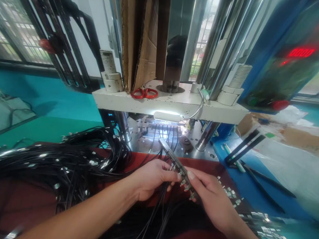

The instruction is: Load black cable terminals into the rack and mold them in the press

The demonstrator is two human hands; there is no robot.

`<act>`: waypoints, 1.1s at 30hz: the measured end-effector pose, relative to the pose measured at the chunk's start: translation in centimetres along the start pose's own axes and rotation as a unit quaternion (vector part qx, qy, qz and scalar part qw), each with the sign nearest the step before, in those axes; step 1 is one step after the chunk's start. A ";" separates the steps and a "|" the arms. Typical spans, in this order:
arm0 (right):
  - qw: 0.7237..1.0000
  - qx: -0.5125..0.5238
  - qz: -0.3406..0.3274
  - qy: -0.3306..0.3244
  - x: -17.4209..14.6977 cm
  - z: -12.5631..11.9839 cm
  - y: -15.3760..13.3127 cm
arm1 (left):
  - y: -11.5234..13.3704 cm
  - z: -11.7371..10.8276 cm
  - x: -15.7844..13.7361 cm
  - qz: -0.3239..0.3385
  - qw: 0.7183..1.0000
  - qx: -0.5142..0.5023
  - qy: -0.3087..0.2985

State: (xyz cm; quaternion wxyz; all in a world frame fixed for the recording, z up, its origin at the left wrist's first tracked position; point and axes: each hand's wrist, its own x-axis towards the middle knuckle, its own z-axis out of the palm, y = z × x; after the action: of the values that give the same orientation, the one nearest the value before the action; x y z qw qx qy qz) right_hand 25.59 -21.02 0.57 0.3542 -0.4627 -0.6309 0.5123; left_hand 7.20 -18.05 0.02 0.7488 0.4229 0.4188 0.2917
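In front of the press, a narrow metal bar fixture [177,162] slants down to the right, with several small shiny connectors [183,183] along its lower edge. My right hand [211,194] grips its near end, thumb on top. My left hand [153,177] is closed at the bar's left side, thumb and finger pinching at a small metal connector there; the fingertips partly cover it. Thin black cables [158,211] hang beneath both hands. Behind, more cables run into the lit tooling [161,131] of the press.
A large bundle of black cables [91,162] lies left on the red-brown surface. Red-handled scissors [144,93] rest on the white press plate [170,106], above a lamp [167,116]. To the right are loose connectors [231,193], black-handled pliers [268,180] and a control panel [288,65].
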 end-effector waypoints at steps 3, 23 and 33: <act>1.000 -0.009 0.003 0.002 0.0 0.0 0.2 | -0.1 0.0 0.0 0.006 1.000 0.013 -0.001; 0.999 0.041 0.023 0.027 -0.1 0.3 0.2 | -0.5 -0.4 -2.0 0.020 0.999 -0.026 0.032; 0.989 0.134 0.050 0.025 -0.2 0.5 0.5 | -0.4 -0.4 -2.3 0.027 0.995 -0.083 0.053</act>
State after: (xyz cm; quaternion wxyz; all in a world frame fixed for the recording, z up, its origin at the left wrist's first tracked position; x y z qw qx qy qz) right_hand 25.26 -21.33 0.01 0.4024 -0.4544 -0.5235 0.5979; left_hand 5.78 -19.89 0.47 0.7496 0.3549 0.4205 0.3678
